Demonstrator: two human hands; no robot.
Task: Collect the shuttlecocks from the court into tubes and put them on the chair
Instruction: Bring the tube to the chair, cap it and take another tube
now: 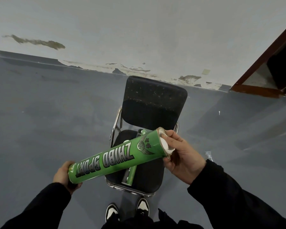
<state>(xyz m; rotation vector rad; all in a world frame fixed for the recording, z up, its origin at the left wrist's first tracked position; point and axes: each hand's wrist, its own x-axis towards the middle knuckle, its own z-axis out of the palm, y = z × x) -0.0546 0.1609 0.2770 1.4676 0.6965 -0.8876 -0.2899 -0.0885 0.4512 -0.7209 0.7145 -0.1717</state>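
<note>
1. The green tube [116, 160] is held slantwise above the seat of the black chair [153, 103], not resting on it. Its open end points up and to the right.
2. The left hand [63, 176] cups the lower, closed end, fingers curled round the base. The grip looks firm.
3. The right hand [180, 156] is at the open mouth, thumb and fingers curled about the rim. A white cork [165, 143] of a shuttlecock shows in the mouth, touching the fingers. Whether they pinch it or only press on it cannot be told.
4. A second green tube [130, 176] already lies on the seat, partly hidden beneath the held one.
5. Judgement: the step in hand is seating the last shuttlecock, then laying the tube down. The task appears near its end.
6. Recommended practice: press on the cork only, straight along the tube's axis, so the feathers are not crushed. Keep the left hand braced against the base while pressing.
7. Lay the tube flat alongside the one on the seat, well in from the edge. A round tube could roll off.
8. No lid is visible; keep the mouth tilted upward until the tube is set down.
</note>
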